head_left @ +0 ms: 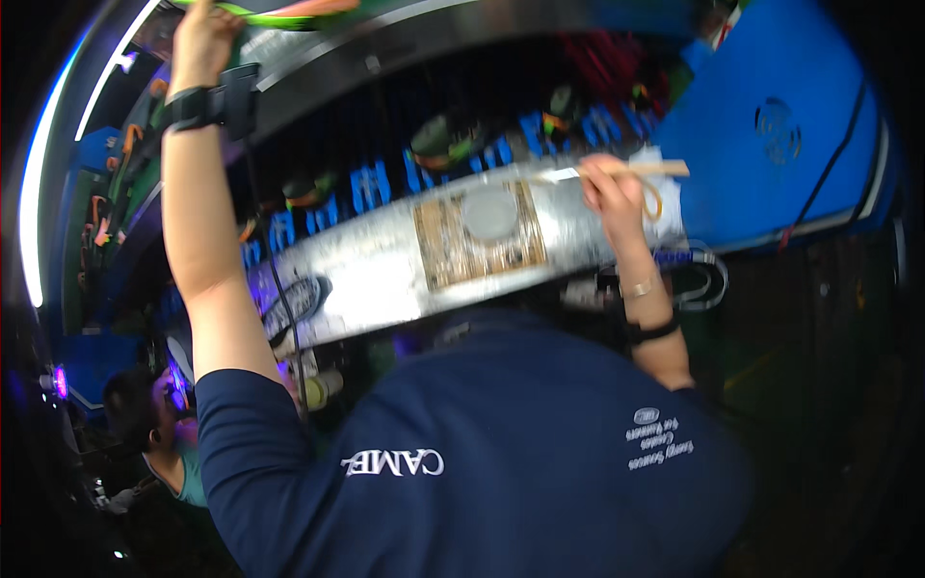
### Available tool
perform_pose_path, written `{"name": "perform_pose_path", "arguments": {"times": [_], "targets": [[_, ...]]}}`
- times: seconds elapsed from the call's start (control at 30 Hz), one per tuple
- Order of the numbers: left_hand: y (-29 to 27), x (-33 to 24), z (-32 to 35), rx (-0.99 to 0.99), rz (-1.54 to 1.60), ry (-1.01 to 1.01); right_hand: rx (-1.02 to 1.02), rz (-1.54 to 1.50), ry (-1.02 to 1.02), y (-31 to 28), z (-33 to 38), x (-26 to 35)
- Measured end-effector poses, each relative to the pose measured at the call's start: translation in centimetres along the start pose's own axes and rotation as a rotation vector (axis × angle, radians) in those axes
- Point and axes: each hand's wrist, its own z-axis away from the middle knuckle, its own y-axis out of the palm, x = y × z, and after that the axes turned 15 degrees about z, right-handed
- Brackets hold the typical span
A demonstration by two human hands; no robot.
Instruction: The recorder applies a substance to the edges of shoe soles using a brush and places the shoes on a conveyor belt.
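My left hand (202, 43) is raised at the upper left, its fingers closed at the edge of a curved yellow-green and orange piece (289, 13) that looks like part of a shoe. The top of the picture cuts off some of this piece. Over the right end of a silvery, foil-like work surface (366, 279), my right hand (615, 193) grips a flat wooden-handled brush (660, 169), its pale end pointing left. An orange loop (655, 202) hangs beside that hand. Blur hides the brush's tip.
A brown taped board (434, 241) with a round grey lid-like disc (490, 214) lies on the surface. Behind it, several blue holders (369, 188) line a dark machine with shoe-like pieces (443, 144). A blue panel (771, 125) stands right; another person (145, 414) is at left.
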Motion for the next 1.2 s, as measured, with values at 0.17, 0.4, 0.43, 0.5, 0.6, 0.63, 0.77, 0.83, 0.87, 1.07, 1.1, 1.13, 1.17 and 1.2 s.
{"name": "perform_pose_path", "arguments": {"times": [0.17,0.4,0.43,0.5,0.6,0.63,0.77,0.83,0.87,1.07,1.1,1.13,1.17,1.2], "targets": [[-8.5,1.7,13.4,0.44,0.176,-0.34,0.097,0.345,-0.067,4.0,-0.7,-6.6],[-9.3,7.1,28.1,0.246,0.311,-0.412,0.204,0.759,-0.026,4.9,-1.6,-11.3],[-9.5,7.5,28.5,0.203,0.342,-0.423,0.147,0.71,-0.074,5.1,-1.6,-11.6],[-9.8,7.9,28.6,0.098,0.341,-0.39,0.14,0.65,-0.023,4.9,-1.5,-11.7],[-9.8,7.8,27.5,0.115,0.337,-0.256,0.139,0.654,-0.033,4.5,-1.1,-11.0],[-9.5,7.6,26.9,0.109,0.269,-0.26,0.166,0.701,-0.039,4.2,-0.8,-10.5],[-7.1,6.5,24.6,0.216,-0.047,-0.078,0.188,0.585,-0.016,4.7,-0.3,-7.6],[-5.8,5.7,23.8,0.311,-0.3,0.02,0.095,0.504,0.132,5.1,-0.4,-5.1],[-5.1,5.3,23.5,0.354,-0.31,-0.005,0.132,0.344,0.025,5.2,-0.5,-3.5],[-2.4,3.5,22.9,0.509,-0.433,-0.003,0.314,0.151,-0.246,7.4,-1.0,4.5],[-2.3,3.3,23.0,0.521,-0.46,-0.009,0.329,0.163,-0.28,7.9,-1.1,5.0],[-2.2,3.0,23.0,0.531,-0.488,-0.014,0.355,0.177,-0.285,8.4,-1.1,5.3],[-2.1,2.8,23.1,0.54,-0.517,-0.02,0.332,0.221,-0.3,8.8,-1.3,5.5],[-2.1,2.5,23.1,0.541,-0.517,-0.013,0.315,0.245,-0.317,8.9,-1.5,5.6]]}}
